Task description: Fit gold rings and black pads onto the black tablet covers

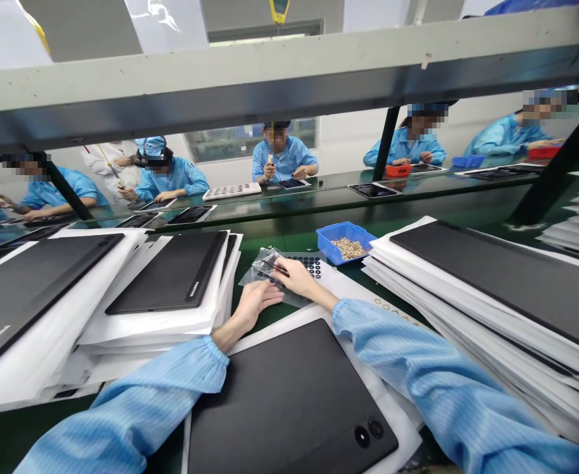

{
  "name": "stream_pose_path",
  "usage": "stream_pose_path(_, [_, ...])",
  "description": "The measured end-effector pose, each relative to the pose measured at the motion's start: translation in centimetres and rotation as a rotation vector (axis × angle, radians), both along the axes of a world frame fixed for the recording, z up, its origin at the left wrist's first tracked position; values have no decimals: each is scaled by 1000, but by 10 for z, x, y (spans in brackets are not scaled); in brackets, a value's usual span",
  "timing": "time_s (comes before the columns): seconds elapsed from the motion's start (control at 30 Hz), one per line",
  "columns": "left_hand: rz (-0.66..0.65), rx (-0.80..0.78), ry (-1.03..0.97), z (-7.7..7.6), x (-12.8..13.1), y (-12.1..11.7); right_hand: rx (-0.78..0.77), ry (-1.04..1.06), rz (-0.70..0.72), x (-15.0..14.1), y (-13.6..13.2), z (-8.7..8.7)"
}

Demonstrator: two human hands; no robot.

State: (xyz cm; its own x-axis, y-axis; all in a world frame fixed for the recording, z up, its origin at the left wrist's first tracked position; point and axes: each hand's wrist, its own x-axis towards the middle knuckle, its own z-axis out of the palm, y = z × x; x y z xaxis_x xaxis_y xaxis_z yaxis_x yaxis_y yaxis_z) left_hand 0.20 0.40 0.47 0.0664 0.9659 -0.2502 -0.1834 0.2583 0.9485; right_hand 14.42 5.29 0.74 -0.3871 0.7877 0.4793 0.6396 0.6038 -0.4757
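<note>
My right hand (297, 275) is closed in a pinch over a clear crinkled plastic film (266, 257). Something thin and dark shows by its fingertips, too small to name. Just below it, my left hand (254, 301) rests with fingers stretched out at the film's near edge. Under and beside my hands lies a sheet of black ring-shaped stickers (314, 266), partly hidden. In front of me a black tablet (279, 401) lies back up on white sheeting, its two round camera rings at the lower right corner. Both my forearms reach across either side of it.
Behind the hands stands a blue bin (325, 245) of small gold-coloured rings (349, 249). Stacks of tablets between white sheets flank me, a left stack (164, 280) and a right stack (497, 276). A beam (289, 79) crosses overhead. Several co-workers sit across the bench.
</note>
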Motion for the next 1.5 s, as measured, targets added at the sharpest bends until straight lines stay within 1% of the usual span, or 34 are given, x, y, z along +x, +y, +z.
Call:
stream_pose_path(0.07, [18, 10, -21, -3, -1, 2, 18, 16, 80, 3, 1, -2])
stream_pose_path(0.13, [24, 16, -34, -5, -1, 4, 36, 26, 122, 5, 1, -5])
stream_pose_path(0.37, [32, 31, -31, -8, -1, 5, 70, -6, 149, 3, 2, -10])
stream_pose_path(0.53, [34, 26, -5, -9, -1, 7, 40, -84, 186, 1, 0, -10])
stream_pose_path(0.7, [25, 16, 9, -10, -2, 6, -40, -75, 160, -1, -5, -9])
stream_pose_path(0.9, [37, 15, 35, -5, 2, 2, -195, 67, 41, 2, -3, -5])
stream_pose_path(1.0, [46, 12, 65, 2, 4, -3, -307, 152, 36, 7, -3, 5])
stream_pose_path(1.1, [49, -2, 110, 12, 0, -12, -417, 215, 66, 15, -9, 23])
stream_pose_path(1.17, [40, -17, 141, 17, -4, -23, -485, 239, 75, 23, -18, 37])
stream_pose_path(1.23, [26, -12, 158, 23, -7, -37, -550, 249, 71, 34, -34, 50])
stream_pose_path(1.33, [3, 89, 158, 30, -4, -62, -645, 249, 38, 54, -71, 63])
stream_pose_path(1.4, [-36, 172, 156, 33, 3, -77, -689, 232, 22, 70, -103, 65])
stream_pose_path(1.43, [-81, 211, 173, 34, 6, -83, -699, 215, 23, 77, -121, 64])
stream_pose_path(1.47, [-154, 272, 219, 35, 10, -89, -707, 199, 20, 84, -138, 61])
stream_pose_path(1.5, [-255, 357, 291, 34, 13, -95, -721, 186, 12, 90, -156, 57])
